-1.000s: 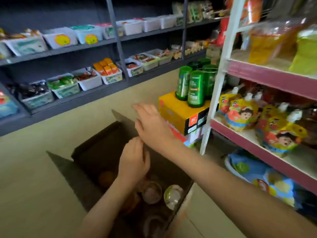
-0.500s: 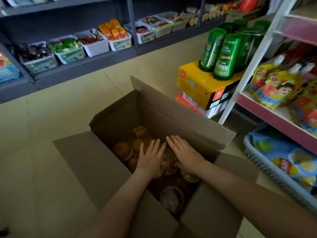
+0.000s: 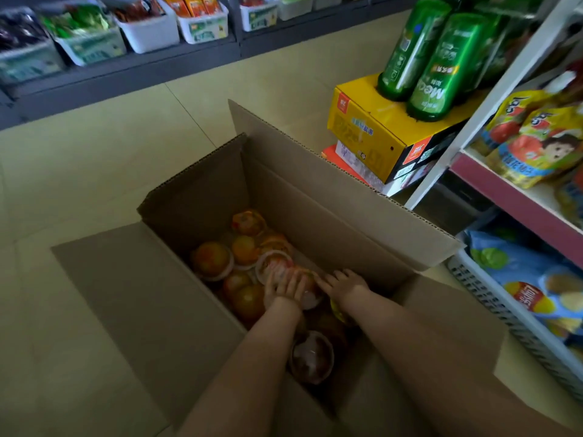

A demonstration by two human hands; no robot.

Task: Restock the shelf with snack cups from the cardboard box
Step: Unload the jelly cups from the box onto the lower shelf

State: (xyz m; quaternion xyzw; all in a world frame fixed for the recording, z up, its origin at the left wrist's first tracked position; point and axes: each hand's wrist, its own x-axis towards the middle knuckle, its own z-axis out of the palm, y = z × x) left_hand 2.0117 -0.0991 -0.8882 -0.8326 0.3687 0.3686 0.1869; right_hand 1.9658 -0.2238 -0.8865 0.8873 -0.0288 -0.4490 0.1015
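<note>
An open cardboard box stands on the floor with its flaps spread. Several orange and red snack cups with clear domed lids lie inside it. Both my hands are down in the box. My left hand rests palm down on a cup near the middle, fingers spread. My right hand lies beside it, fingers apart, touching the same cluster of cups. Neither hand has visibly closed around a cup. A darker cup sits nearer to me between my forearms.
A white and pink shelf at the right holds pouch snacks. A yellow carton with green bottles stands beside the box. A basket of blue bags sits under the shelf. Dark shelves with white bins line the far wall.
The view has tilted down and closer to the box. Both hands have sunk deeper into the box, from above its opening onto the cups.
</note>
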